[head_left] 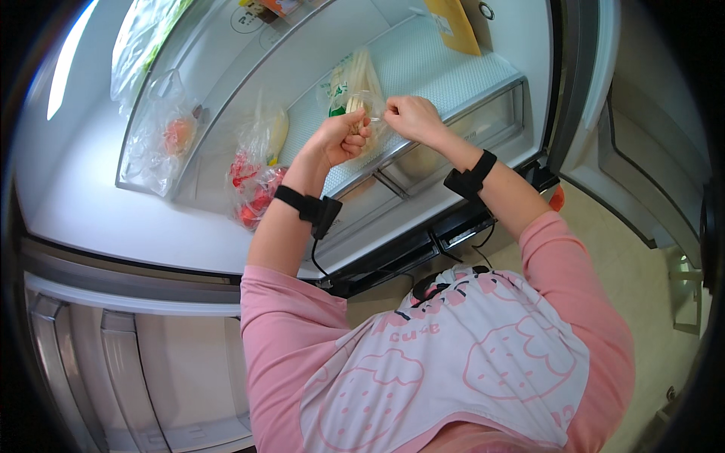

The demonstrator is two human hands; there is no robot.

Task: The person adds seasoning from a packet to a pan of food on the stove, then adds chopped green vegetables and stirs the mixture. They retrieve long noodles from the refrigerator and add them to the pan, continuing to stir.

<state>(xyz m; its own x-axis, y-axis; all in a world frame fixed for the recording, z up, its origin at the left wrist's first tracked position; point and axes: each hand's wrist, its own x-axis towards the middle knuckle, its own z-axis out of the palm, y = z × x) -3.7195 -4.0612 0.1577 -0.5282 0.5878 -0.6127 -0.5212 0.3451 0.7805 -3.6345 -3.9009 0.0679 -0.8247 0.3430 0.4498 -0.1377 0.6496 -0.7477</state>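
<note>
A clear plastic bag of long pale stalks or noodles (362, 73), with green print, lies on the textured mat of a refrigerator shelf. My left hand (341, 136) has its fingers curled on the near end of this bag. Just to the right, my right hand (413, 117) pinches the edge of the same thin plastic. Left of my hands, a clear bag with red fruits or vegetables (256, 198) rests at the shelf front, and behind it lies a bag with something yellow (277, 136). What the near end of the held bag contains is partly hidden by my fingers.
Transparent drawers (470, 122) sit below the shelf. A glass shelf (212, 113) above holds a bag with an orange-pink fruit (178, 136). A yellow-brown packet (455, 28) stands at the back right. Opened refrigerator doors flank me, the left with door bins (122, 362).
</note>
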